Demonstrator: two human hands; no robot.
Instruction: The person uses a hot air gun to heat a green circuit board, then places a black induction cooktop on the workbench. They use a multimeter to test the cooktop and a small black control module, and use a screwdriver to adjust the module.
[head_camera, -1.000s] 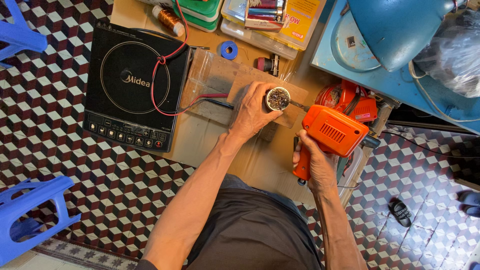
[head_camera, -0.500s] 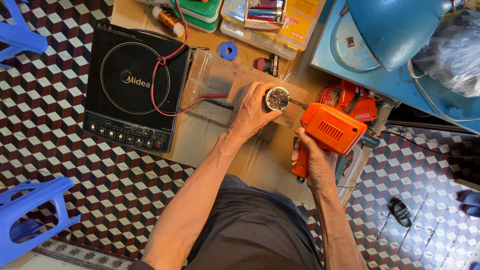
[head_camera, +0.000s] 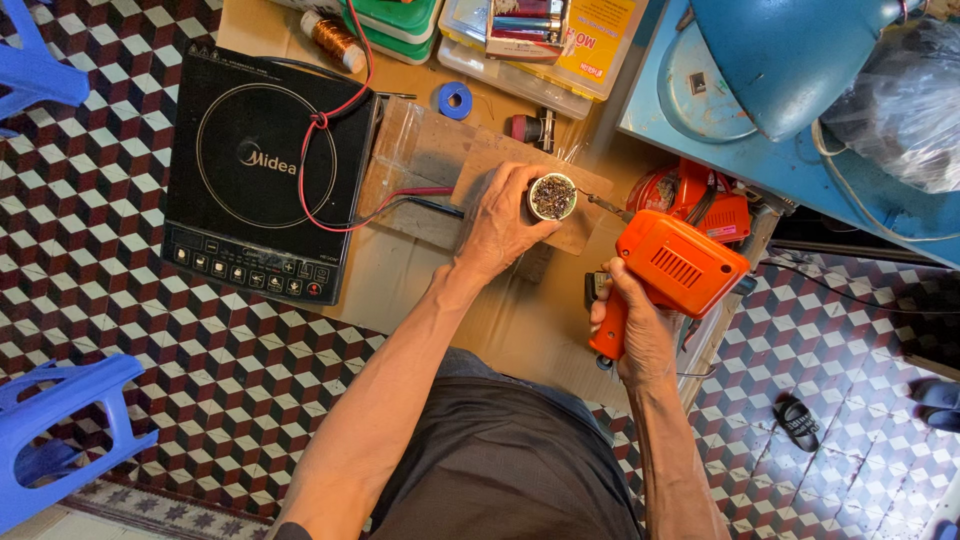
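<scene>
Right now the person's left hand (head_camera: 505, 225) is wrapped around a small round tin cup with dark bits inside (head_camera: 551, 196), fingers closed on its side so it stands up with its open top facing the camera. That cup sits on a flat brown wooden board (head_camera: 440, 165), and I will tell where the other things are from the cup. Just to the right of it and a bit lower is the orange plastic gun-shaped soldering tool (head_camera: 678, 268). The right hand (head_camera: 632, 325) is closed tight around its handle. The tool's thin metal tip (head_camera: 603, 205) points up and left toward the cup, and it ends very near the cup's right rim; I cannot tell if it touches. So the tool's long line runs from the right hand straight at the cup, and the left hand is the one on the cup. Well to the left of the cup lies a flat black cooker plate with a round ring on top (head_camera: 262, 170), with a red wire (head_camera: 340, 110) looping over it toward the board. Above the cup and a little left is a small blue roll of tape (head_camera: 456, 100).
</scene>
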